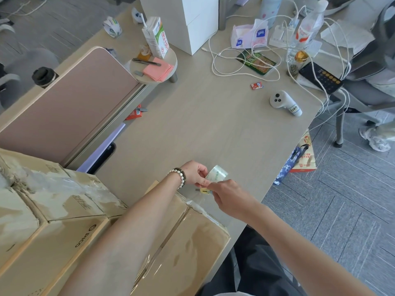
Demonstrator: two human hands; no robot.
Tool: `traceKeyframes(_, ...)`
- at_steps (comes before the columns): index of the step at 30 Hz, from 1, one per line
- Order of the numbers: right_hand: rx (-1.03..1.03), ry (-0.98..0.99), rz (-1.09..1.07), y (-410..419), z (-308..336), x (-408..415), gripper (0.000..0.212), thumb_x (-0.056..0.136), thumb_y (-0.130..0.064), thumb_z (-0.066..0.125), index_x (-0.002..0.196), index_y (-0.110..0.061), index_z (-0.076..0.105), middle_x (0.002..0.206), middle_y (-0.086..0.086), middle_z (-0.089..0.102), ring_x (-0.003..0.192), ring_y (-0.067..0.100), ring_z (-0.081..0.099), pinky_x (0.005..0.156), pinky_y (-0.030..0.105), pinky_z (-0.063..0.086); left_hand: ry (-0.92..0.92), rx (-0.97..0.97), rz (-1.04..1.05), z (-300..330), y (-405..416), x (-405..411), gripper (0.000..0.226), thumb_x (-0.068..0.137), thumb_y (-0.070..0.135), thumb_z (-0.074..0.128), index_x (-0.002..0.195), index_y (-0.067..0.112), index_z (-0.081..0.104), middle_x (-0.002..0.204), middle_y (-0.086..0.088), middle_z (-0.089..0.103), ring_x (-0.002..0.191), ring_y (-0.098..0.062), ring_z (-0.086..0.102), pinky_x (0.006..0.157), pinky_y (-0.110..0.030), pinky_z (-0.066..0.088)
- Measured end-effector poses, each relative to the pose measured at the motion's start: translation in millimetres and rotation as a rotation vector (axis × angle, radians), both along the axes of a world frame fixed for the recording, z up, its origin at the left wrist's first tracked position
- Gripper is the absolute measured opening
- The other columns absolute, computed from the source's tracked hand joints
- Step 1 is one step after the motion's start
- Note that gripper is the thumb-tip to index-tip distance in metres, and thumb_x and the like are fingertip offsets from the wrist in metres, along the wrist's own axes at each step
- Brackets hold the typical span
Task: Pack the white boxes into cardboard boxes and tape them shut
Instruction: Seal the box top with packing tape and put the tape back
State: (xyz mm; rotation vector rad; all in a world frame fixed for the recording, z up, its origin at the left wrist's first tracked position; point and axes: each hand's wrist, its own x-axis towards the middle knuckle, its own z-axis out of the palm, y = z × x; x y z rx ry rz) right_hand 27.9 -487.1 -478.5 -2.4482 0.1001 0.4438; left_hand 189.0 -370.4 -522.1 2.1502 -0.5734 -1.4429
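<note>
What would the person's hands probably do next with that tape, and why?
Probably cut it. The left hand holds the tape roll just past the cardboard box, tape already runs along its seam, and the right hand holds a small yellow cutter there.

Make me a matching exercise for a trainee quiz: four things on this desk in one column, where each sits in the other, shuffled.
Things:
1. tape roll
2. milk carton
3. controller
4. cutter

Places:
A. on the small round stand
B. lying on the desk, far right
C. held in the left hand
D. under the right hand, at the box edge

Pairs: 1-C, 2-A, 3-B, 4-D
</note>
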Motion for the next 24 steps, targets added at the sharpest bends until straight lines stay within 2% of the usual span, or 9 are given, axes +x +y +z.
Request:
traceKeyframes(2,0.001,-0.004,-0.009,-5.0,1.8,-4.2,0.034,0.1,-0.011,0.041,0.126,-0.02,0.061,0.088,0.009,0.064,0.077,0.027,0.06,0.067,0.041,0.051,0.01,-0.011,-0.004,0.6,-0.5,-1.0,0.017,0.08,0.012,0.083,0.081,0.012,0.066,0.069,0.0,0.071,0.055,-0.008,0.063,0.065,-0.017,0.053)
traceKeyframes(7,0.025,0.019,0.017,11.8,0.0,10.0,0.04,0.101,-0.01,0.04,0.134,-0.02,0.058,0.096,0.011,0.066,0.086,0.029,0.063,0.063,0.034,0.044,-0.008,0.02,-0.027,-1.3,-1.8,-1.4,0.014,0.085,0.001,0.075,0.082,0.009,0.064,0.065,0.001,0.063,0.049,-0.006,0.059,0.057,-0.017,0.049)
traceKeyframes(10,0.002,0.026,0.022,5.3,3.4,9.6,0.04,0.1,-0.01,0.039,0.133,-0.022,0.059,0.094,0.009,0.064,0.081,0.026,0.06,0.061,0.029,0.036,0.008,0.008,-0.016,-0.4,-1.5,-1.1,0.016,0.084,0.004,0.078,0.078,0.012,0.065,0.065,0.001,0.066,0.05,-0.005,0.06,0.057,-0.016,0.05)
traceKeyframes(14,-0.032,0.068,0.028,-10.4,2.9,-1.9,0.032,0.1,-0.012,0.04,0.118,-0.018,0.066,0.083,0.006,0.06,0.073,0.026,0.057,0.06,0.036,0.046,0.062,-0.037,0.038,1.5,-2.3,-3.1,0.015,0.079,0.006,0.082,0.082,0.011,0.069,0.07,-0.002,0.074,0.061,-0.01,0.067,0.062,-0.019,0.054)
traceKeyframes(17,-0.008,0.078,0.026,-6.9,0.9,-3.0,0.03,0.1,-0.012,0.041,0.114,-0.018,0.066,0.082,0.004,0.058,0.072,0.026,0.056,0.061,0.038,0.049,0.067,-0.033,0.03,1.9,-2.0,-4.4,0.016,0.079,0.003,0.082,0.082,0.01,0.068,0.069,-0.001,0.073,0.061,-0.011,0.067,0.061,-0.019,0.054)
traceKeyframes(21,-0.031,0.123,0.055,-2.1,0.5,-3.5,0.028,0.1,-0.01,0.04,0.11,-0.015,0.065,0.084,0.003,0.053,0.072,0.024,0.052,0.055,0.031,0.039,0.052,-0.027,0.073,2.7,-3.6,-5.3,0.02,0.08,0.005,0.081,0.096,-0.001,0.069,0.079,-0.007,0.074,0.066,-0.014,0.067,0.067,-0.021,0.057)
traceKeyframes(24,-0.027,0.173,0.052,-6.5,-2.9,-13.5,0.027,0.099,-0.011,0.04,0.107,-0.013,0.066,0.087,0.009,0.063,0.075,0.029,0.06,0.059,0.036,0.049,0.064,-0.035,0.1,2.1,-4.7,-6.4,0.027,0.081,0.003,0.08,0.102,-0.008,0.066,0.081,-0.009,0.074,0.063,-0.01,0.069,0.064,-0.019,0.056)
